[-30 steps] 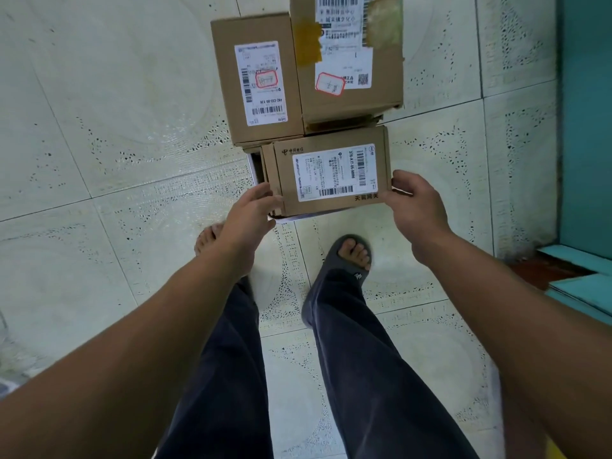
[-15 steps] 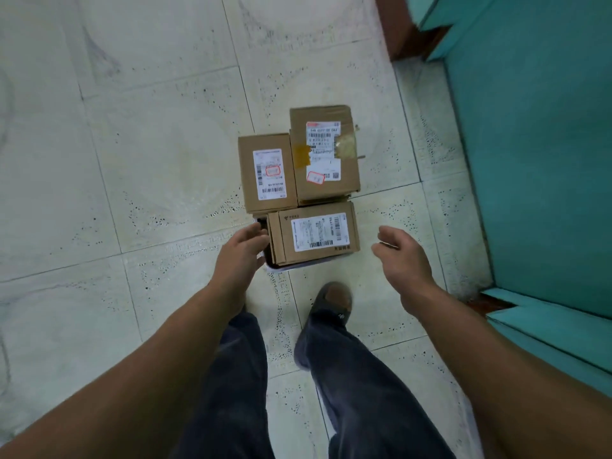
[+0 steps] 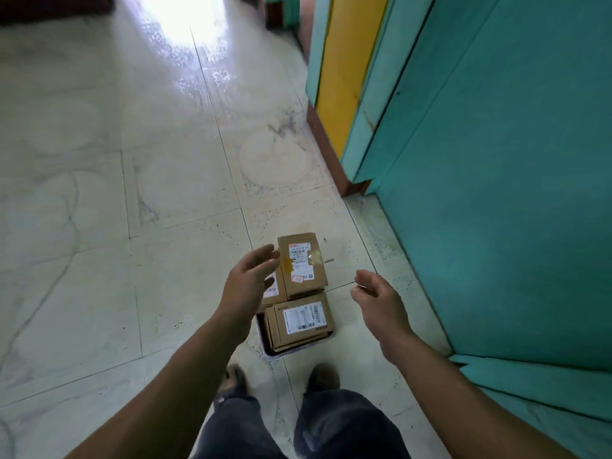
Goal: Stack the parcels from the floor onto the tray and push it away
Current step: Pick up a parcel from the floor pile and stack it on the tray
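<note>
Three brown cardboard parcels with white labels sit together on the tiled floor in front of my feet. The nearest parcel lies in a dark tray whose rim shows at its left and front. A taller taped parcel stands behind it, and a third parcel is partly hidden by my left hand. My left hand hovers open above the parcels' left side, touching nothing. My right hand hangs open to their right, holding nothing.
A teal wall runs close along the right, with a yellow and teal door frame and a brown skirting further ahead. Pale tiled floor stretches ahead and to the left. My feet stand just behind the tray.
Both hands have let go of the nearest parcel and lifted away from it. My head has risen, so the parcels look smaller and more of the floor ahead shows.
</note>
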Action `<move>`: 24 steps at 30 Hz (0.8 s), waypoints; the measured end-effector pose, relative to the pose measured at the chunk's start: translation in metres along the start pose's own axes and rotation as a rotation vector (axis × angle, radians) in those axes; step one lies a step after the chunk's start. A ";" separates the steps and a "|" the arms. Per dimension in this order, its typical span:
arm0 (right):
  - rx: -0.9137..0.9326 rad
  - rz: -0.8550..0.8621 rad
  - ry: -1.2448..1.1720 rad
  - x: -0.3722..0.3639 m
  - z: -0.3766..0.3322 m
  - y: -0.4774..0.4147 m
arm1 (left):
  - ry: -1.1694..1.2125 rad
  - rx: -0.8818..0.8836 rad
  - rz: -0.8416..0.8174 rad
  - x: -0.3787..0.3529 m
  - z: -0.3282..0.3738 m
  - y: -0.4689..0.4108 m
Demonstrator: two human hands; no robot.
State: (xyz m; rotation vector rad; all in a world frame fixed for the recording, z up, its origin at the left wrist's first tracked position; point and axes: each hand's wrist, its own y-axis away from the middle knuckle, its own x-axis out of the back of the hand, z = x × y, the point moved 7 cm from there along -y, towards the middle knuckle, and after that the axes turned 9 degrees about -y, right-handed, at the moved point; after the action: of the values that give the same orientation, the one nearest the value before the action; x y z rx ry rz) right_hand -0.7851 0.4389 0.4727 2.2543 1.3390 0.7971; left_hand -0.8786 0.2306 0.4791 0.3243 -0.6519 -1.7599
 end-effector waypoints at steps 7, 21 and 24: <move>0.090 0.044 -0.155 0.042 -0.066 0.053 | 0.001 -0.116 -0.071 -0.024 0.094 0.057; 0.185 0.193 -0.334 0.104 -0.140 0.120 | -0.083 -0.313 -0.250 -0.050 0.210 0.113; 0.181 0.245 -0.367 0.106 -0.140 0.136 | -0.083 -0.316 -0.309 -0.050 0.215 0.119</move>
State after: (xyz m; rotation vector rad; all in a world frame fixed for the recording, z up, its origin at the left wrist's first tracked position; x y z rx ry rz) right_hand -0.7460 0.4770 0.6883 2.5832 1.0119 0.3163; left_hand -0.8841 0.3128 0.7154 0.1384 -0.3846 -2.1470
